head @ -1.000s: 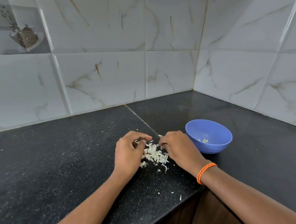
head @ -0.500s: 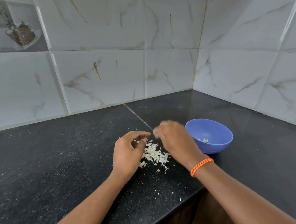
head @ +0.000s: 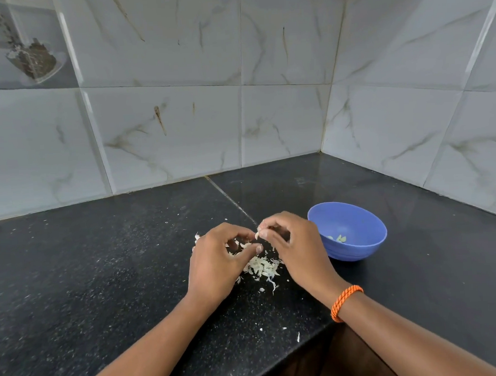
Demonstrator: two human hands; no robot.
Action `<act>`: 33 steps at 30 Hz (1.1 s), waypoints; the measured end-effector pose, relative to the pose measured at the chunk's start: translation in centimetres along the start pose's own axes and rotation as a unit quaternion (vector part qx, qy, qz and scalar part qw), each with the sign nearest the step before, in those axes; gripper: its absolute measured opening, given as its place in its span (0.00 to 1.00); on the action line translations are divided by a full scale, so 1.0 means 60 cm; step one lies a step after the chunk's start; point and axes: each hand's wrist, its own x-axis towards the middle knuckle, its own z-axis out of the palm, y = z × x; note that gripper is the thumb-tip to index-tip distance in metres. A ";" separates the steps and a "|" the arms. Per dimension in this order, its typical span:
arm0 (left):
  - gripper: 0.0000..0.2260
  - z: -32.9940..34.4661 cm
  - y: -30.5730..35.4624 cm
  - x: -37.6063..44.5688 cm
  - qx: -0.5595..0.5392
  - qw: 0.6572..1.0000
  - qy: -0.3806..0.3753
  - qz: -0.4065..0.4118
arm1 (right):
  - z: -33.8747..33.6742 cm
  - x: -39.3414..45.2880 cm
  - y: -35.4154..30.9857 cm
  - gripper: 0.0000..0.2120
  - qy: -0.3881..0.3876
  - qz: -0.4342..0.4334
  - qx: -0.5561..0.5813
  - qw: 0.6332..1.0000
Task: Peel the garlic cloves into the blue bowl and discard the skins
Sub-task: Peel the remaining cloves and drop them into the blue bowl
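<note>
Both hands are together over the black speckled stone countertop (head: 87, 285), fingers curled and knuckles up. The right hand (head: 298, 248) pinches a small pale garlic clove (head: 258, 234) between thumb and forefinger, and the left hand (head: 216, 262) curls in close beside it, its forefinger tip meeting the clove (whether it actually grips it I cannot tell from here). A braided orange thread band (head: 345, 302) circles the right wrist.

Directly below and between the hands lies a loose heap of papery white garlic skins (head: 260, 267), with stray flakes scattered toward the counter's front edge; the left hand covers part of the heap. Just to the right of the right hand stands a round blue plastic bowl (head: 360, 247), upright, a few pale peeled pieces (head: 338, 238) lying at its bottom. Glossy white marble-patterned wall tiles (head: 179, 128) rise behind and turn the corner on the right.

The clove itself is tiny and whitish, mostly hidden by the fingertips.
</note>
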 end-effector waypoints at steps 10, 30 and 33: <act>0.05 0.003 0.003 -0.002 -0.003 1.000 -0.007 0.010 | 0.008 -0.025 0.045 0.07 -0.027 -0.067 -0.094 0.993; 0.05 0.005 0.000 0.000 0.017 1.000 -0.009 -0.020 | 0.014 -0.023 0.037 0.04 -0.009 0.019 0.088 0.996; 0.06 0.007 0.001 -0.001 0.017 1.000 -0.014 -0.015 | 0.015 -0.025 0.032 0.05 0.032 0.012 0.087 0.996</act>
